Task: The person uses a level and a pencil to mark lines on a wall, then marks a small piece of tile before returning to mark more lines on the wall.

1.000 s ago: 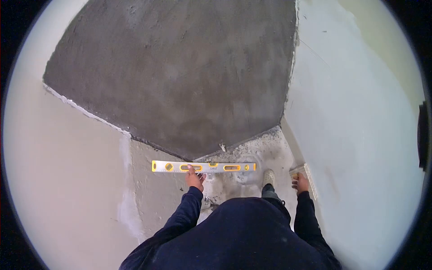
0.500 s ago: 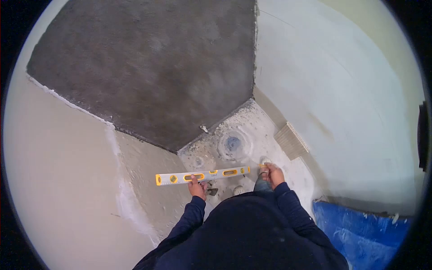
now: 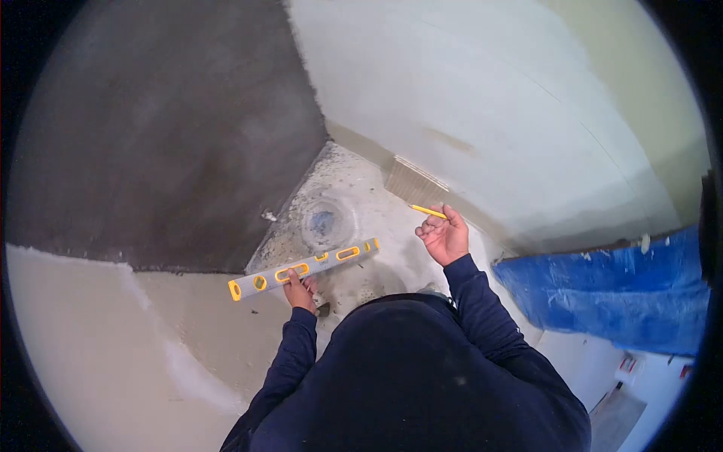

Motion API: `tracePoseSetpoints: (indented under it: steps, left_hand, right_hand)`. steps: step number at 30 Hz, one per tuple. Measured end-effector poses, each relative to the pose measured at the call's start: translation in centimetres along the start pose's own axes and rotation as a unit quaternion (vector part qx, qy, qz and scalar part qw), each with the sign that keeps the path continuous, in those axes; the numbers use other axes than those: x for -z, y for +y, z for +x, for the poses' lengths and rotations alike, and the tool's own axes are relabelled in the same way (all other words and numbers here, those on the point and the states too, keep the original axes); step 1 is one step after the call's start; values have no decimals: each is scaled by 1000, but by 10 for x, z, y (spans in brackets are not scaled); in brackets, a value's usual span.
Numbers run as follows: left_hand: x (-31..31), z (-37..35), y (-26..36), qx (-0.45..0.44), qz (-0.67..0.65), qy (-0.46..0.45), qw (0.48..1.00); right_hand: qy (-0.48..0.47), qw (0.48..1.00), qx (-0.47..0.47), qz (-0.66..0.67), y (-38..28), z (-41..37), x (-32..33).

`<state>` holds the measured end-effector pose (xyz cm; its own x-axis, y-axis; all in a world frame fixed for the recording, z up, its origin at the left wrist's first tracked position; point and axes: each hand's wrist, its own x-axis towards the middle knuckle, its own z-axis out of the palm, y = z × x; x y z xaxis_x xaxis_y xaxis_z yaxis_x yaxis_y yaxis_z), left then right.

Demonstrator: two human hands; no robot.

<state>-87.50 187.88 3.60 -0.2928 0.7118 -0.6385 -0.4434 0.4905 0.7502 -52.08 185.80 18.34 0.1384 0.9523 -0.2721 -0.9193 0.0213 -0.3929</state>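
Note:
My left hand (image 3: pixel 301 291) is closed around a grey spirit level (image 3: pixel 309 270) with yellow ends and yellow-framed openings, gripping it near its middle-left opening. The level lies across the view, its right end tilted upward. My right hand (image 3: pixel 446 236), palm turned up, pinches a yellow pencil (image 3: pixel 428 212) between thumb and fingers; its tip points left. The pencil does not touch the level or the wall.
A dark grey wall panel (image 3: pixel 166 135) fills the upper left, beside a pale wall (image 3: pixel 482 113). Below them, the dusty floor has a round recess (image 3: pixel 322 221). A ribbed beige piece (image 3: pixel 413 183) stands by the wall. Blue sheeting (image 3: pixel 602 294) hangs at right.
My right hand has risen, and the pencil now shows clearly. The level has shifted left and tilts more steeply. The view has turned, bringing more of the blue sheeting into sight.

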Motion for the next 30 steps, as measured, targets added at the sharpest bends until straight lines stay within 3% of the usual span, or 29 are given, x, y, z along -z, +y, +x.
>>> tracePoseSetpoints:
  steps: [8,10,12,13,15,17,20,23,24,26,28,29,30]
  left_hand:
    - [23,-1,33,3,95,-223,970]
    - [27,-1,43,2,130,-294,947]
    - [31,-4,53,0,161,-358,920]
    - [35,-12,61,6,162,-392,905]
    - [38,-39,83,-3,186,-421,888]
    - [39,-57,105,-25,225,-468,854]
    - [47,-73,141,-97,291,-536,787]
    - [119,-36,192,-142,355,-596,707]
    - [113,-28,213,-141,369,-609,688]
    - [191,45,244,-133,418,-632,638]
    - [280,117,280,-71,456,-618,637]
    - [336,160,300,-43,470,-626,621]
    - [399,208,324,-16,483,-627,611]
  right_hand:
    - [34,987,155,-12,87,-154,-15]
    - [81,975,203,-35,112,-196,-26]
    - [207,947,207,-128,145,-233,-31]
    - [215,941,233,-117,165,-260,-34]
    - [335,890,252,-177,206,-312,-27]
    - [386,866,286,-137,255,-366,-6]
    - [539,770,334,-72,363,-453,5]
    - [594,715,365,42,568,-534,-33]
    - [619,695,362,58,614,-545,-54]
    - [702,646,301,17,809,-559,-113]
    - [759,614,214,4,1029,-551,-154]
    - [791,574,212,24,1142,-537,-193]
    - [817,542,176,-88,1264,-526,-203]
